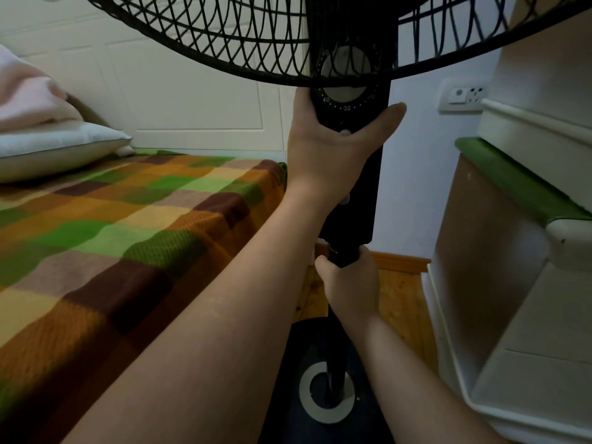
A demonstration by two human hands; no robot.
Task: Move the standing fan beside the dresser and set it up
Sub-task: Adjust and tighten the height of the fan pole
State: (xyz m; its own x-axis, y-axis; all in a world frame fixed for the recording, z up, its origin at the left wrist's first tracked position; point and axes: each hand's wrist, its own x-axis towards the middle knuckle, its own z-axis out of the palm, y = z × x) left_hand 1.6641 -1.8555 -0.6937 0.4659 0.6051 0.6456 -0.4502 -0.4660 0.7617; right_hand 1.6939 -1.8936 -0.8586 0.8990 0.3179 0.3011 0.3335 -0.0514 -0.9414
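Note:
A black standing fan (pixel 368 193) stands upright right in front of me, between the bed and the dresser (pixel 525 238). Its wire cage fills the top of the view. My left hand (pixel 323 142) grips the control column just below the timer dial (pixel 346 78), thumb wrapped round the right side. My right hand (pixel 350 283) grips the pole beneath the column. The round base (pixel 301 379) is over the wooden floor; whether it touches the floor I cannot tell.
A bed with a checked green, orange and brown blanket (pixel 128 225) lies at the left, with pillows (pixel 54 145) at its head. A wall socket (pixel 464 95) sits on the pale wall behind the fan. White cupboard doors (pixel 179 91) stand behind the bed.

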